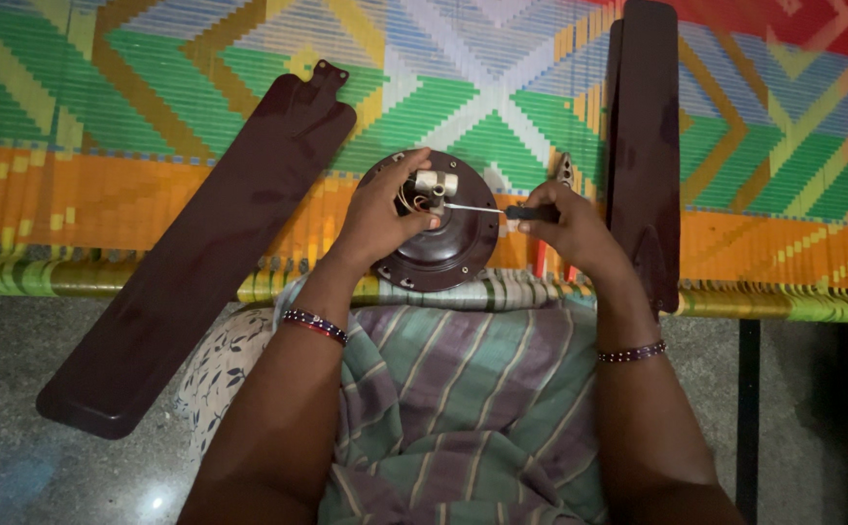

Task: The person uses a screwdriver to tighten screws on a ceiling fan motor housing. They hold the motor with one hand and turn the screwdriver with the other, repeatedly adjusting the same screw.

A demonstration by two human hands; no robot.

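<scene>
A dark brown round fan motor housing (455,255) rests at the edge of a woven cot, against my lap. My left hand (382,212) grips its top around the pale central shaft (436,183), where some wires show. My right hand (568,226) holds a screwdriver (502,209) by its dark handle. The thin metal tip points left and touches the shaft.
A long brown fan blade (205,253) leans from the cot down to the grey floor at left. Two more blades (644,146) lie on the colourful woven cot (103,175) at right. Striped cloth (463,408) covers my lap.
</scene>
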